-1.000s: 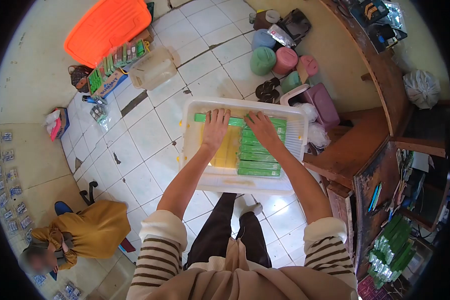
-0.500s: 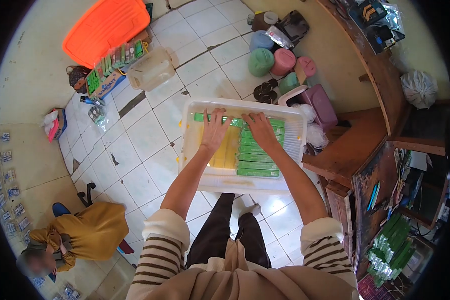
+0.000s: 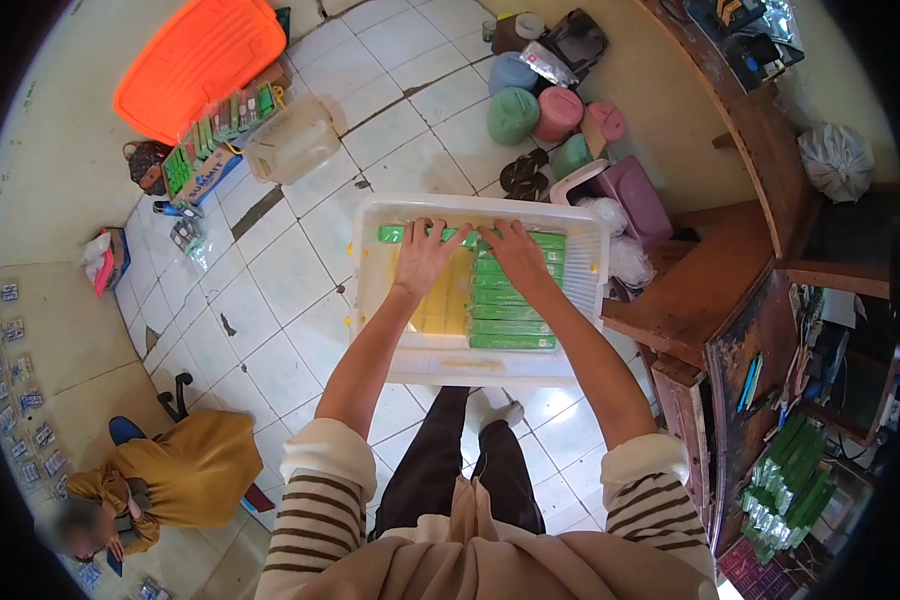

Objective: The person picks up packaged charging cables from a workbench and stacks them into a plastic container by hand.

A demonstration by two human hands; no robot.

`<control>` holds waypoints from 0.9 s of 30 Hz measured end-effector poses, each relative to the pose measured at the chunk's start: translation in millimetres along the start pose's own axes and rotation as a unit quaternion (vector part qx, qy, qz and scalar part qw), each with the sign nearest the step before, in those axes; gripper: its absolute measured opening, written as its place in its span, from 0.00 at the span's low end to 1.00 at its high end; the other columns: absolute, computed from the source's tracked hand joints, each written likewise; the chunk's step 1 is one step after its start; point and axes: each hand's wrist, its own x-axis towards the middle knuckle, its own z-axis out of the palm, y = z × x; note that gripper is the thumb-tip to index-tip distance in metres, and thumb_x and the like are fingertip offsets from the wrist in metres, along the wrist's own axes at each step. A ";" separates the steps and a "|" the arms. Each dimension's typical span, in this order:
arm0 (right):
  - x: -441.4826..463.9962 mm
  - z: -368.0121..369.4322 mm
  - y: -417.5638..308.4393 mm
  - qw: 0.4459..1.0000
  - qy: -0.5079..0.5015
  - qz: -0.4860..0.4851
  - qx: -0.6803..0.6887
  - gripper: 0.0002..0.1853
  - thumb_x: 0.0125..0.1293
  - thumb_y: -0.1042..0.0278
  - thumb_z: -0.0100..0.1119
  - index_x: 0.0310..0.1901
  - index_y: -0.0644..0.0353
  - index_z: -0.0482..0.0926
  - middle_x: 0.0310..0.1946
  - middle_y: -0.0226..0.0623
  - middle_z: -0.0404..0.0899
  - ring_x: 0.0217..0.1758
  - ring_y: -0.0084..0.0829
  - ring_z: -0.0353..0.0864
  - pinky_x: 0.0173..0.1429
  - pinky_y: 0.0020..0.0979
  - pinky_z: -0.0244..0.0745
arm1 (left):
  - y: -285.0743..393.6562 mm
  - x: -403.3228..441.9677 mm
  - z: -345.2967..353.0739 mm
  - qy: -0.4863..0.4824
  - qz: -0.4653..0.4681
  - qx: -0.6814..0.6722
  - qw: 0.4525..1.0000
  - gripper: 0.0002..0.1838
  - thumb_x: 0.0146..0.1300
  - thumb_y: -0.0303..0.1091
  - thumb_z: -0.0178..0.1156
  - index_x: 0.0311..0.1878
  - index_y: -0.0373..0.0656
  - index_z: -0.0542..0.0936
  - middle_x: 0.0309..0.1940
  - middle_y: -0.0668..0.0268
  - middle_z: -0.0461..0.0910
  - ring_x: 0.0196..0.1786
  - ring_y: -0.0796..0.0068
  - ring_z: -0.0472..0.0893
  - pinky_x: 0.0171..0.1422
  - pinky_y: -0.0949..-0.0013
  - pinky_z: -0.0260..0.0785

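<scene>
A white plastic tray (image 3: 435, 370) spans the space in front of me, with a yellow bottom showing on its left side. Down its right half runs a column of several long green boxes (image 3: 513, 327), packed side by side. Along the far wall, a green box (image 3: 390, 234) lies crosswise, and my left hand (image 3: 425, 262) has its curled fingers over it. My right hand (image 3: 515, 257) is beside it, fingers bent over the far-end green box (image 3: 550, 241) of the column. The fingertips of both hands come close together; my thumbs are partly hidden.
White floor tiles surround the tray. Pink and green canisters (image 3: 515, 117) stand beyond it, and a wooden desk (image 3: 690, 290) is close on the right. At the far left are an orange lid (image 3: 200, 60), a filled carton (image 3: 210, 175) and a clear bin (image 3: 295, 140). A person (image 3: 170, 470) sits lower left.
Both hands stay at the far edge of the tray, over the green boxes. My right fingers have shifted slightly. The whole view has moved a little.
</scene>
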 end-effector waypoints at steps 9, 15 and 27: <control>-4.3 -0.2 8.1 0.999 0.010 -0.033 -0.004 0.22 0.47 0.77 0.55 0.49 0.53 0.72 0.45 0.36 0.71 0.49 0.35 0.71 0.48 0.32 0.76 | 9.3 -0.5 24.1 0.057 -0.033 0.041 0.997 0.33 0.51 0.29 0.53 0.62 0.67 0.62 0.46 0.67 0.68 0.47 0.64 0.68 0.54 0.61 0.62; -7.1 -4.6 -3.4 0.995 0.067 -0.068 0.013 0.22 0.49 0.76 0.53 0.49 0.57 0.71 0.48 0.37 0.71 0.53 0.36 0.70 0.52 0.31 0.73 | 16.2 -16.0 20.5 0.014 -0.106 -0.038 0.994 0.37 0.52 0.29 0.54 0.67 0.55 0.54 0.58 0.57 0.60 0.59 0.53 0.62 0.59 0.53 0.59; 5.6 9.4 -15.4 0.992 0.020 -0.125 -0.018 0.22 0.50 0.74 0.52 0.50 0.62 0.72 0.50 0.35 0.69 0.55 0.36 0.67 0.55 0.31 0.71 | 10.4 -35.9 24.8 -0.139 -0.152 -0.062 0.977 0.45 0.52 0.25 0.51 0.70 0.47 0.38 0.70 0.49 0.32 0.69 0.36 0.33 0.69 0.43 0.42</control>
